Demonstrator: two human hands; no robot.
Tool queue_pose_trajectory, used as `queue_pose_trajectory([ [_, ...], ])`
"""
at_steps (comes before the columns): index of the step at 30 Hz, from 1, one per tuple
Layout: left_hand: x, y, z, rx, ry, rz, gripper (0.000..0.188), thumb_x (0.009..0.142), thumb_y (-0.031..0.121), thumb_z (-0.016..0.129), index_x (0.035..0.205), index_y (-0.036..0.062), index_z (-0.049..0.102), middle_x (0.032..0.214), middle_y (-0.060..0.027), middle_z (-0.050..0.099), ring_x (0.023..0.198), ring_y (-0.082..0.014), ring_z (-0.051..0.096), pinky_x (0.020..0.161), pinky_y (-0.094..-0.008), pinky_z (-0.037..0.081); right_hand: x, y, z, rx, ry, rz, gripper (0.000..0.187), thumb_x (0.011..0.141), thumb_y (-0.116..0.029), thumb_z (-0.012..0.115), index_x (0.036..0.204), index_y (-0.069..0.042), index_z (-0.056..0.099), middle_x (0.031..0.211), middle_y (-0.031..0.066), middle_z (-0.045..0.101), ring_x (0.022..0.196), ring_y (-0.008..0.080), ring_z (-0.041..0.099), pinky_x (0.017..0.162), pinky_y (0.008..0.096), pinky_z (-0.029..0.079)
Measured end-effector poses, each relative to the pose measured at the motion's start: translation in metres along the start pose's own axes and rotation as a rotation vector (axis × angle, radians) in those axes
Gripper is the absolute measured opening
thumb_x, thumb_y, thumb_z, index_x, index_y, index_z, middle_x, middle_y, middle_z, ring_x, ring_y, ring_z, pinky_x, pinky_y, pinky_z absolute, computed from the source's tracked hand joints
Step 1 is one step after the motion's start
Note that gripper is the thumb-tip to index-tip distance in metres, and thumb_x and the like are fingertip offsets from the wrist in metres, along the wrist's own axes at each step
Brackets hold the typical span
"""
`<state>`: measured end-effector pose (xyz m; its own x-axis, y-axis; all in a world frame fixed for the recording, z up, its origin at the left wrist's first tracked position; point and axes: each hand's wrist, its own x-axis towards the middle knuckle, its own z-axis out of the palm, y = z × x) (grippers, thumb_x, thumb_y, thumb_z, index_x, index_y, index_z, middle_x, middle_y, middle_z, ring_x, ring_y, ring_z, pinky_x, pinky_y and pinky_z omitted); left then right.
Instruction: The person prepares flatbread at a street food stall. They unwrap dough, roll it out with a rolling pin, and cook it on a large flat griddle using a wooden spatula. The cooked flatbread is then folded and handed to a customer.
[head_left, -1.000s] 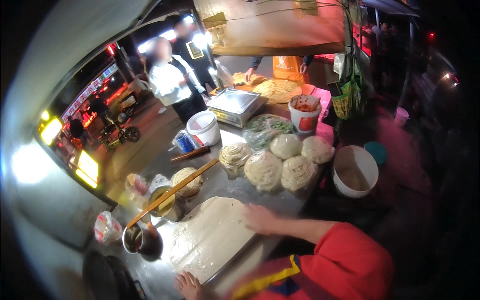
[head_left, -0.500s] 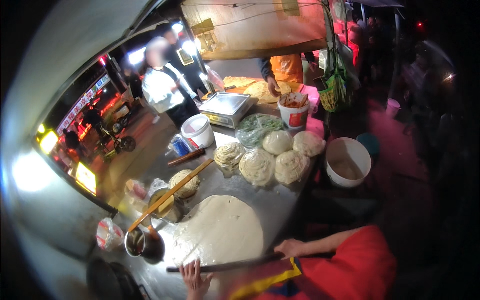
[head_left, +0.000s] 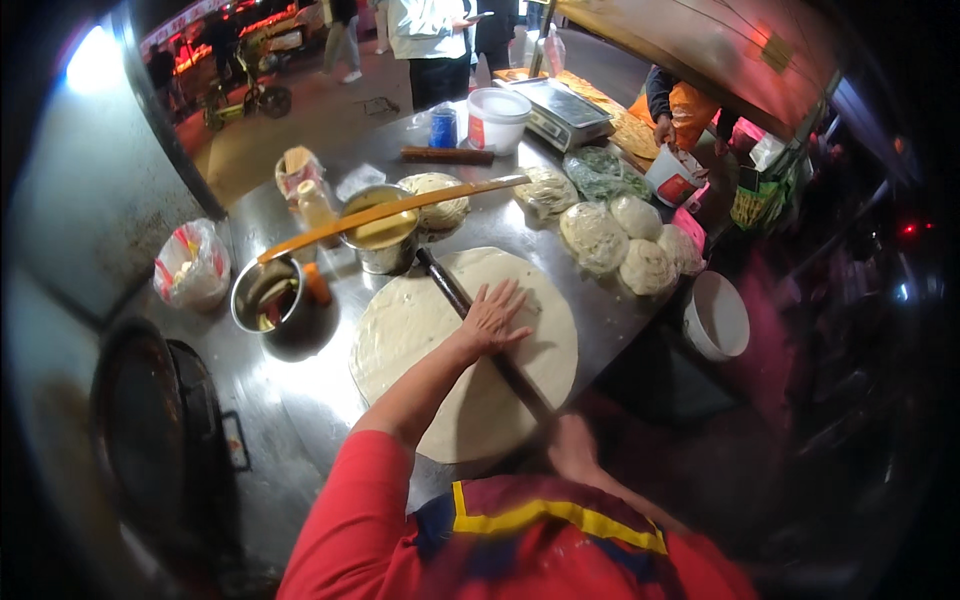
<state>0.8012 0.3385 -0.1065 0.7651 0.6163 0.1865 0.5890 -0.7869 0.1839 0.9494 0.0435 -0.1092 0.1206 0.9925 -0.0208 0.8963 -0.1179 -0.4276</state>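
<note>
A large round sheet of pale dough (head_left: 402, 335) lies flat on the steel table (head_left: 275, 425). Slantwise across it runs a long dark rolling pin (head_left: 447, 283). My left hand (head_left: 493, 318) presses flat over the pin's middle, fingers stretched and spread toward the dough. At the pin's near end, by the table edge, my right hand (head_left: 573, 447) is closed round it, slightly blurred. Beyond the dough, a long wooden stick (head_left: 360, 215) rests across a metal pot of yellowish liquid (head_left: 385, 232) and a steel bowl (head_left: 268, 296).
Several plastic-wrapped dough balls (head_left: 592, 237) sit at the right, near a scale (head_left: 560, 110) and white tub (head_left: 498, 122). A white bucket (head_left: 716, 317) stands off the right edge. Black pans (head_left: 150, 430) are at left. A co-worker's hand (head_left: 664, 130) holds a tub (head_left: 675, 175).
My view has turned. The rolling pin went from the dough's near edge to a slant across it. My left hand moved from the pin's end to its middle; my right still grips one end.
</note>
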Motion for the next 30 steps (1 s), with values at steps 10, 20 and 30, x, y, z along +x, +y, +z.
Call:
queue_pose_trajectory([
  [10, -0.106, -0.020, -0.026, -0.057, 0.118, 0.016, 0.069, 0.094, 0.058, 0.052, 0.145, 0.0106, 0.051, 0.148, -0.0159, 0.049, 0.144, -0.0327, 0.036, 0.120, -0.0518, 0.022, -0.011, -0.036, -0.002, 0.077, -0.313, 0.189, 0.028, 0.086, -0.019, 0.065, 0.108, -0.001, 0.063, 0.104, 0.0229, 0.066, 0.098, 0.0417, 0.065, 0.083, 0.0492, 0.053],
  [20, -0.127, -0.022, -0.032, -0.018, 0.159, -0.020, 0.060, 0.094, 0.050, 0.056, 0.140, 0.0101, 0.056, 0.142, -0.0144, 0.054, 0.136, -0.0369, 0.043, 0.118, -0.0544, 0.023, -0.021, -0.052, 0.014, 0.377, -0.389, 0.229, 0.033, 0.082, -0.027, 0.072, 0.102, -0.001, 0.067, 0.095, 0.0215, 0.070, 0.091, 0.0381, 0.070, 0.078, 0.0435, 0.054],
  [30, -0.170, -0.016, -0.047, -0.081, 0.202, -0.058, 0.069, 0.096, 0.045, 0.057, 0.151, 0.0061, 0.041, 0.159, -0.0183, 0.034, 0.150, -0.0389, 0.025, 0.123, -0.0550, 0.015, 0.010, -0.056, -0.017, 0.557, -0.424, 0.278, 0.029, 0.081, -0.021, 0.069, 0.101, 0.001, 0.070, 0.090, 0.0235, 0.070, 0.088, 0.0374, 0.072, 0.076, 0.0417, 0.055],
])
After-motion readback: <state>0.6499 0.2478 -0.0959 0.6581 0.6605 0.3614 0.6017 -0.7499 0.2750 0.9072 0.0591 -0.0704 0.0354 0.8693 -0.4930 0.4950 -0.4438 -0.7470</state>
